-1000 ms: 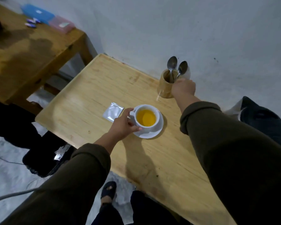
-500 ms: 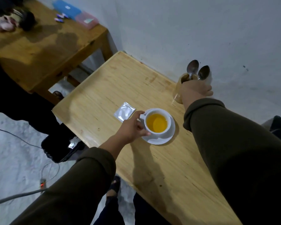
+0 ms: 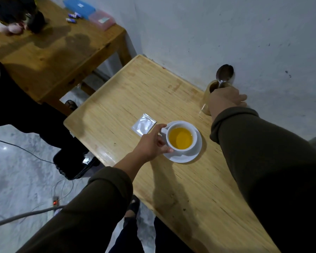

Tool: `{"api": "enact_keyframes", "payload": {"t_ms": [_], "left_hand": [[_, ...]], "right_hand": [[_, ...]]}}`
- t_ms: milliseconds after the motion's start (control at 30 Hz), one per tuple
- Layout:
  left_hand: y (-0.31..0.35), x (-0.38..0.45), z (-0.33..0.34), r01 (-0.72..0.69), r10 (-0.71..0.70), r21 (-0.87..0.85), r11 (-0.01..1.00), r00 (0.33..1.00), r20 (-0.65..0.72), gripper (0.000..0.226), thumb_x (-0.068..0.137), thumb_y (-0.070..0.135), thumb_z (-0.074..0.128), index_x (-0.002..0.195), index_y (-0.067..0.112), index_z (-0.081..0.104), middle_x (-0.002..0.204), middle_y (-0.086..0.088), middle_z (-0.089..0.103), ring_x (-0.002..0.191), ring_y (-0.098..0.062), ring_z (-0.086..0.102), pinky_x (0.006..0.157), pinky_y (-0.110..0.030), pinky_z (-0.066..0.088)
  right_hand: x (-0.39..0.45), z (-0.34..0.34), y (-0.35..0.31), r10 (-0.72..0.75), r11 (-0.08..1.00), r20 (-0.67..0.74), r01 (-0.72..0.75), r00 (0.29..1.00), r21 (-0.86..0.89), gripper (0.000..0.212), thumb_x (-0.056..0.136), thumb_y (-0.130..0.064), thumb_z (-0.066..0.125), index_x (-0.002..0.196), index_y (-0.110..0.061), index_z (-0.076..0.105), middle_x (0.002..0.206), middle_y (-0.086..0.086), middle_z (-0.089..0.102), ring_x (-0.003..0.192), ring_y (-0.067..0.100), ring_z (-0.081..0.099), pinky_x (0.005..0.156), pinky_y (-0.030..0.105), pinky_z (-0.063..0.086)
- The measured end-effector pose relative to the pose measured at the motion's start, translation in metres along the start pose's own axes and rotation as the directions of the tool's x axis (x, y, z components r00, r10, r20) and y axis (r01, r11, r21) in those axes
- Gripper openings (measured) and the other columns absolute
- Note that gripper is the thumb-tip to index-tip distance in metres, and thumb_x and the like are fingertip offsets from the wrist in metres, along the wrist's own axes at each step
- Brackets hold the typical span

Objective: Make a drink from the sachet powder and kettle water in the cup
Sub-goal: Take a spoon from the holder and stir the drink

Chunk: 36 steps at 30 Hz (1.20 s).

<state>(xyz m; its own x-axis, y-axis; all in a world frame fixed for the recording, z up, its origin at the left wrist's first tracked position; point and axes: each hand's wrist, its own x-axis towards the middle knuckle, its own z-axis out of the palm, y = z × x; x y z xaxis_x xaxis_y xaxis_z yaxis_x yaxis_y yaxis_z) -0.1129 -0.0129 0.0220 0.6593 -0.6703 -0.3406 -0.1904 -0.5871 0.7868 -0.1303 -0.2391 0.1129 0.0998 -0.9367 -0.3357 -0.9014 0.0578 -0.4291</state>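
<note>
Left arm: reaches forward from lower left, dark olive sleeve pushed to mid-forearm, wrist bare.
Left hand (image 3: 152,142): curled, thumb up and fingers (image 3: 165,148) wrapped low, closed on the cup (image 3: 181,138) at its handle side.
Right arm: stretched far forward, sleeve cuff at the wrist.
Right hand (image 3: 224,98): back up, fingers bent down; what they grasp is hidden.

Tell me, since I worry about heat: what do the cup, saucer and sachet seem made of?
The cup and saucer look like glazed white ceramic: smooth, opaque, with soft highlights. The sachet looks like metallised foil, silvery and crinkled, though plastic film is possible.
</note>
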Motion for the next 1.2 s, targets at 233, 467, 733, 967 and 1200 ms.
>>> {"api": "enact_keyframes", "payload": {"t_ms": [233,467,733,967,1200], "left_hand": [[0.001,0.000,-0.001,0.005,-0.005,0.016,1.000,1.000,0.006,0.084,0.062,0.028,0.087,0.132,0.026,0.041,0.088,-0.002,0.066,0.087,-0.017,0.065,0.079,-0.030,0.055],[0.003,-0.002,-0.001,0.011,-0.011,0.019,1.000,1.000,0.009,0.083,0.062,0.029,0.087,0.132,0.027,0.041,0.089,0.000,0.067,0.084,-0.012,0.065,0.076,-0.026,0.055],[0.010,-0.005,-0.002,0.009,-0.009,0.025,1.000,1.000,0.013,0.082,0.064,0.024,0.086,0.133,0.021,0.041,0.081,0.023,0.053,0.076,0.004,0.056,0.063,-0.007,0.043],[0.010,-0.005,-0.002,0.024,-0.024,0.027,0.999,1.000,0.003,0.083,0.064,0.025,0.086,0.134,0.024,0.040,0.079,0.010,0.057,0.074,-0.003,0.056,0.062,-0.010,0.041],[0.013,-0.005,-0.002,0.037,-0.038,0.026,0.999,0.999,0.026,0.081,0.066,0.027,0.084,0.134,0.024,0.039,0.088,-0.005,0.067,0.088,-0.019,0.064,0.068,-0.020,0.044]], "right_hand": [[0.004,-0.003,0.002,-0.039,0.999,0.004,0.039,0.999,-0.038,0.037,0.093,-0.035,0.048,0.122,-0.014,0.055,0.136,0.009,0.045,0.125,0.028,0.041,0.106,0.038,0.034],[0.017,0.003,-0.002,-0.123,0.987,-0.040,0.118,0.992,-0.106,0.038,0.094,-0.031,0.048,0.121,-0.007,0.059,0.131,0.010,0.053,0.127,0.027,0.040,0.111,0.039,0.030],[0.021,0.004,0.004,-0.074,0.996,-0.121,0.079,0.990,0.034,0.033,0.096,-0.032,0.046,0.119,-0.012,0.059,0.130,0.006,0.051,0.123,0.024,0.042,0.105,0.038,0.031],[0.013,-0.007,0.004,-0.134,0.946,-0.223,0.191,0.966,0.262,0.018,0.092,-0.030,0.056,0.102,-0.024,0.069,0.121,-0.001,0.054,0.117,0.021,0.045,0.099,0.039,0.033],[-0.005,-0.035,-0.006,-0.299,0.844,-0.356,0.419,0.886,0.335,0.020,0.099,-0.021,0.040,0.107,-0.012,0.055,0.104,0.003,0.059,0.103,0.021,0.057,0.094,0.038,0.045]]}}
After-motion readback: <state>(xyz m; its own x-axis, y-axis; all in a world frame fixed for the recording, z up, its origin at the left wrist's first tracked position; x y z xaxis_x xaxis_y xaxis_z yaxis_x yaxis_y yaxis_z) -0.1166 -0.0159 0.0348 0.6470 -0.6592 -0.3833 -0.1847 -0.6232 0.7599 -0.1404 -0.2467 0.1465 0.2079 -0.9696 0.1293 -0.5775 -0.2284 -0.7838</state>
